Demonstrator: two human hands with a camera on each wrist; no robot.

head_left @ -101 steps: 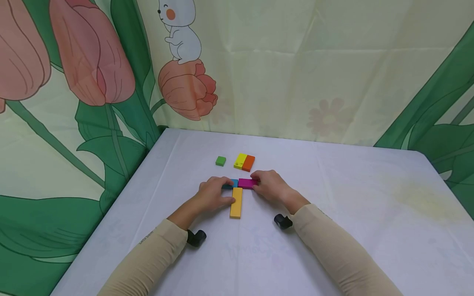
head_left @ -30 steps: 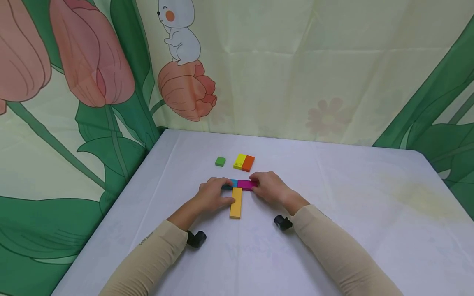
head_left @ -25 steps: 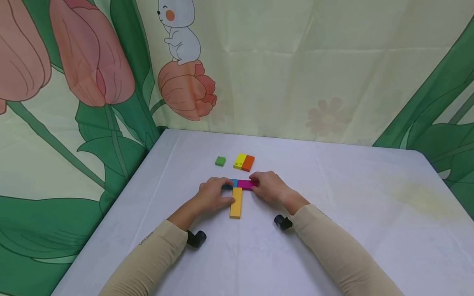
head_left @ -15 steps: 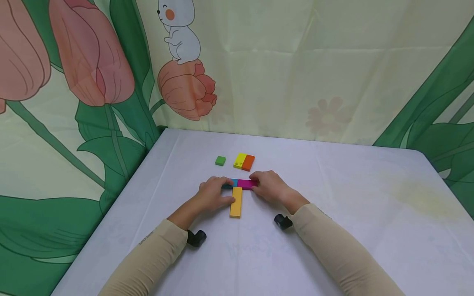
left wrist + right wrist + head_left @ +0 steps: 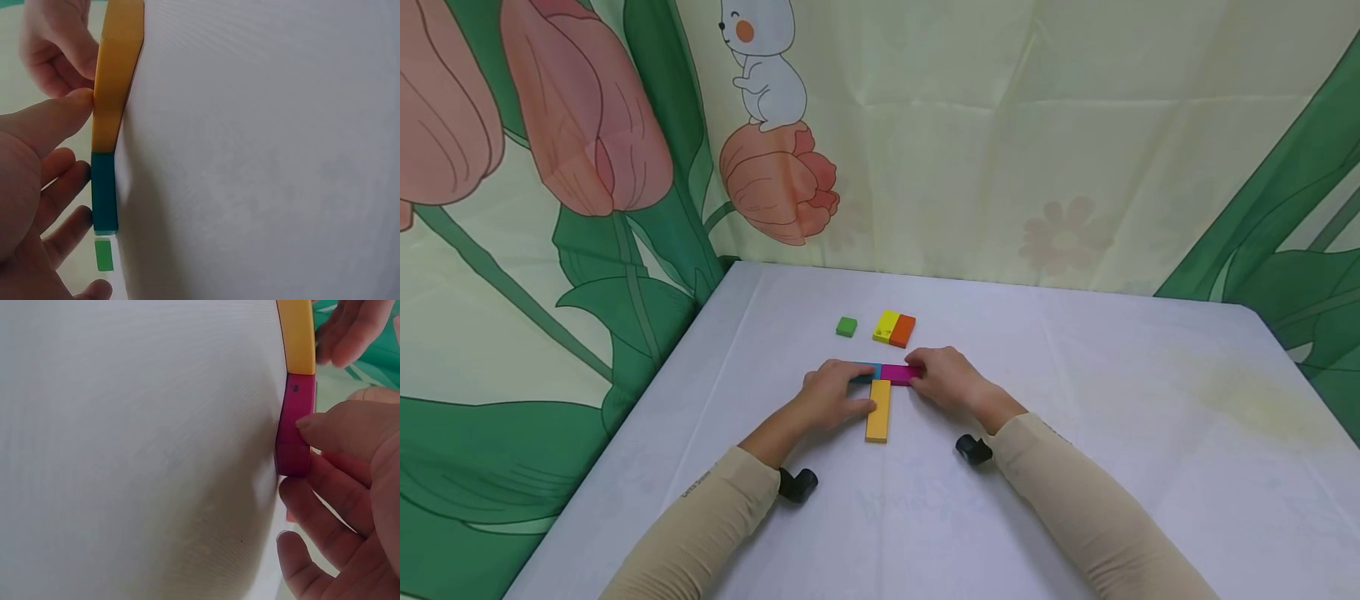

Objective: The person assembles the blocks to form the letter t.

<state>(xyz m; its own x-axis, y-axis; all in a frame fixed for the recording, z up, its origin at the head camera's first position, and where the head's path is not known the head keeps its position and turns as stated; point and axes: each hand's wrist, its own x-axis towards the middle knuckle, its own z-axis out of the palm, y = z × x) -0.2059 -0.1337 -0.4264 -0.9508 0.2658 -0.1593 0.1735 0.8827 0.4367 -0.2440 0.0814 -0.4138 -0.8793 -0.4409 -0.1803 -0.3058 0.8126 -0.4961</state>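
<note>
- Left hand (image 5: pixel 833 393): fingers spread and only loosely bent, closed round nothing. Its thumb touches the side of the amber block (image 5: pixel 878 413), and in the left wrist view fingertips meet the edge of the blue block (image 5: pixel 104 194).
- Right hand (image 5: pixel 947 379): thumb and finger drawn together at the right end of the magenta block (image 5: pixel 895 375), pinching it. In the right wrist view the thumb rests on that block and the other fingers are bent, slightly apart.
- Blue and magenta blocks lie end to end in a row across the table (image 5: pixel 1150 400), touching.
- Amber block runs from under their joint toward the person, so the three make a T. Its far end meets the row.
- Left part of the blue block is partly hidden by the fingers in the head view.
- Green block (image 5: pixel 846 327), small, lies flat beyond the row, apart from the others.
- Yellow block (image 5: pixel 886 326) and orange block (image 5: pixel 902 331) lie side by side, touching, to the right of the green one; the yellow has small marks at its near end.
- Beige sleeves (image 5: pixel 1075 492) cover both forearms.
- Behind the table hangs a pale curtain (image 5: pixel 940 167) printed with tulips, leaves and a white animal.
</note>
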